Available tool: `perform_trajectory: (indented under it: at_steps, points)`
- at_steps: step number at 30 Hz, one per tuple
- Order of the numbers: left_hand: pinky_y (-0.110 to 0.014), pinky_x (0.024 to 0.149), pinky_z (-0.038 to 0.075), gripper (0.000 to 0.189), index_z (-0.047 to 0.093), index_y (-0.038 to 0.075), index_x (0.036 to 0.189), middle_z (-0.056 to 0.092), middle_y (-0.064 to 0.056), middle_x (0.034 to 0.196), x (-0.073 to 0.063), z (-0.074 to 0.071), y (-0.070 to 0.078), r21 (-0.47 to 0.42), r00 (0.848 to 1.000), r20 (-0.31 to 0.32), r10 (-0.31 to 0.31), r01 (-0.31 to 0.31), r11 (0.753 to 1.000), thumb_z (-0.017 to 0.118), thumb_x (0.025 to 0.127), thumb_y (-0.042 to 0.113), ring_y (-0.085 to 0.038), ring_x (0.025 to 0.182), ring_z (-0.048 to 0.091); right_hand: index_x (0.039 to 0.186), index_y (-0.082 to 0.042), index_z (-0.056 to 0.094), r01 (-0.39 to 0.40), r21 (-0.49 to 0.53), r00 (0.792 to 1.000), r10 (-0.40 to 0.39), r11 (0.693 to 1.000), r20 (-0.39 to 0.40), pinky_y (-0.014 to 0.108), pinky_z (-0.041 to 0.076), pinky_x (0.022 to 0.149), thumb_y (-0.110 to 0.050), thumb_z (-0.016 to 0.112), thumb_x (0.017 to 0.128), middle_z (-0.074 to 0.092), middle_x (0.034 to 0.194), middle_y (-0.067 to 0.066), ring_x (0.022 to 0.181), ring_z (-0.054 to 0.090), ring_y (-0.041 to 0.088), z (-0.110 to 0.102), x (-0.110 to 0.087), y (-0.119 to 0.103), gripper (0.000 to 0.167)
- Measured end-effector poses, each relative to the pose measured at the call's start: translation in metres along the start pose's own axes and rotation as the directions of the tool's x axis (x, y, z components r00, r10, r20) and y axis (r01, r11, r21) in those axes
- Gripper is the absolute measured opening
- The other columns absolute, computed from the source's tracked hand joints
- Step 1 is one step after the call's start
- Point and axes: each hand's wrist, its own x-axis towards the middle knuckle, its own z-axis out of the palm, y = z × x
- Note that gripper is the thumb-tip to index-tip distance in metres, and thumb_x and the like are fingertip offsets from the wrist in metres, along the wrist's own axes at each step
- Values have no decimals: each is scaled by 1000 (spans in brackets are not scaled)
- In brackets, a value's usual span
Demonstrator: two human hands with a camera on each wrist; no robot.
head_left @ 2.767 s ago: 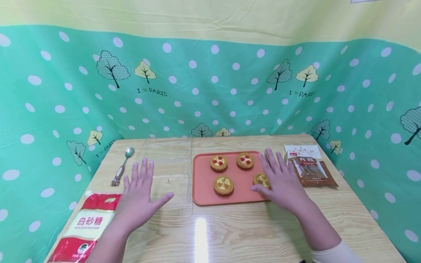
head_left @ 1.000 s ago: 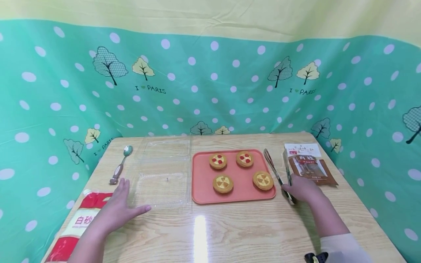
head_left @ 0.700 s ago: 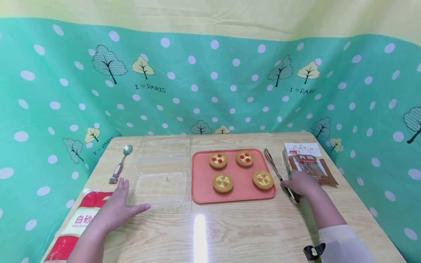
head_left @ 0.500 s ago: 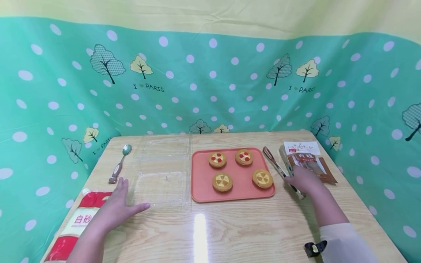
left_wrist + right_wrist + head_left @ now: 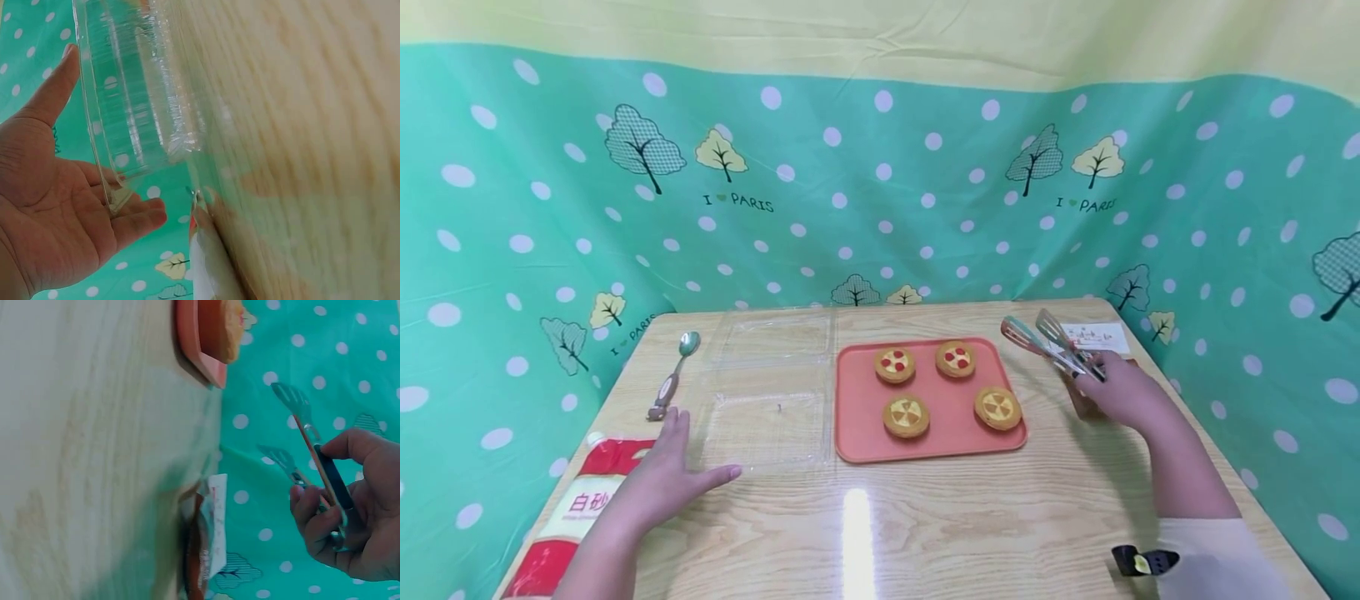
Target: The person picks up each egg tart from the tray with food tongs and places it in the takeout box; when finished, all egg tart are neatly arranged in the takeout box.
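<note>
Draping the back and both sides of the workspace, a green curtain with pale dots, printed trees and a yellow upper band encloses a wood-grain table. A bright strip of reflected light runs down the near middle of the tabletop. On it lie a pink tray bearing four tarts, a clear plastic container just to its left, a spoon farther left, and a red-and-white bag at the near left. At the right, a white packet lies beyond a brown packet partly covered by the hand above it.

Metal tongs are raised off the table beyond the tray's right edge. Their long axis runs diagonally in the head view, from the grip at near right to the slotted ends at far left, which point away from the person and stand apart from each other. The right hand pinches them between thumb and curled fingers. The left hand is spread, thumb out, beside the container's near-left corner; whether it touches the container I cannot tell.
</note>
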Motion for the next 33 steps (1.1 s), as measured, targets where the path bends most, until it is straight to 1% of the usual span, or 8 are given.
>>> perform_trajectory:
  at_steps: [4, 7, 8, 11, 15, 20, 25, 33]
  points:
    - [-74, 106, 20, 134, -13, -6, 151, -17, -31, 157, -1, 0, -3, -10, 1000, -2, -6, 6, 1000, 65, 77, 73, -60, 140, 5, 133, 7, 44, -5, -4, 999, 5, 1000, -38, 31, 45, 61, -56, 48, 96, 62, 102, 19, 82, 56, 28, -7, -7, -3, 73]
    - [-75, 106, 18, 134, -18, -4, 151, -18, -30, 157, -3, -2, -4, -29, 1000, 5, -17, 17, 999, 64, 77, 73, -59, 141, 2, 139, 5, 41, -6, -20, 999, 4, 1000, -51, 31, 44, 62, -72, 45, 90, 62, 106, 19, 85, 56, 29, -10, -12, -5, 92]
    - [-74, 106, 18, 135, -19, -3, 151, -17, -30, 158, -3, -2, -5, -39, 1000, 9, -23, 23, 999, 64, 77, 73, -59, 142, 2, 139, 4, 42, -2, -24, 999, 0, 1000, -53, 32, 44, 62, -74, 45, 89, 61, 106, 19, 86, 56, 30, -11, -13, -6, 93]
    - [-74, 107, 18, 136, -20, -2, 150, -12, -32, 158, -4, -4, -5, -60, 999, 19, -40, 41, 997, 66, 76, 72, -59, 142, 3, 139, 1, 45, 18, -53, 998, -21, 998, -62, 40, 48, 68, -76, 45, 87, 60, 115, 23, 93, 56, 34, -12, -19, -9, 93]
    - [-73, 107, 21, 136, -15, -6, 151, 3, -38, 156, -4, -4, -6, -70, 998, 29, -62, 64, 995, 68, 76, 71, -60, 140, 12, 139, 0, 47, 61, -87, 996, -67, 994, -64, 55, 49, 76, -74, 47, 88, 58, 124, 28, 103, 56, 42, -14, -24, -9, 90]
    - [-72, 106, 24, 135, -11, -8, 151, 12, -41, 153, -4, -5, -6, -75, 998, 29, -63, 65, 995, 68, 75, 71, -61, 137, 17, 132, -6, 55, 135, -119, 987, -144, 984, -68, 58, 49, 81, -71, 49, 89, 62, 123, 26, 110, 58, 46, -14, -29, -7, 78]
    - [-72, 106, 27, 134, -7, -9, 152, 16, -41, 152, -2, -6, -8, -74, 997, 31, -68, 70, 995, 69, 75, 70, -60, 136, 21, 140, -1, 50, 168, -167, 983, -177, 971, -41, 65, 46, 87, -70, 51, 89, 56, 133, 30, 118, 52, 54, -11, -35, -6, 86]
    - [-72, 105, 29, 133, -6, -8, 153, 22, -39, 151, -1, -6, -9, -86, 996, 33, -81, 83, 993, 69, 75, 71, -58, 135, 24, 136, -3, 55, 226, -172, 970, -237, 959, -48, 64, 46, 90, -70, 54, 87, 57, 134, 26, 120, 53, 50, -3, -43, -2, 83]
